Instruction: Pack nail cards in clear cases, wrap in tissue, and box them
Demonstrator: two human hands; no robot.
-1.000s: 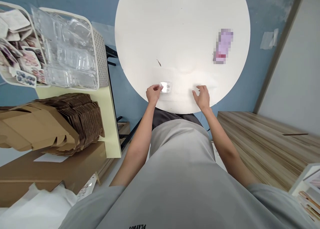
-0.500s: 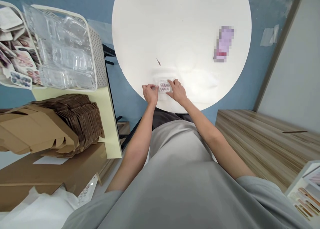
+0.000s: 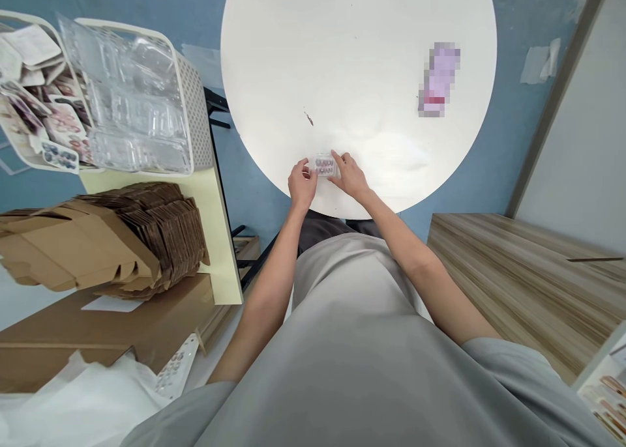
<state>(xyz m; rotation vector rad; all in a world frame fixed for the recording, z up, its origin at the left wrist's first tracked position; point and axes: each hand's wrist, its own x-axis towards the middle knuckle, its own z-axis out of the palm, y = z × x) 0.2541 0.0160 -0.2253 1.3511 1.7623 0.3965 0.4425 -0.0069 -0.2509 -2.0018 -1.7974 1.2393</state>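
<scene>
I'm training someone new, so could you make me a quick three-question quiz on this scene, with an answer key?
1. What sits between the left hand and the right hand?
2. True or false: the blurred purple item lies on the white table, apart from both hands.
3. Fill in the missing word: the clear plastic packs are piled in a white ____.

Key: 1. A small clear case with two rows of small pieces. 2. True. 3. Basket.
</scene>
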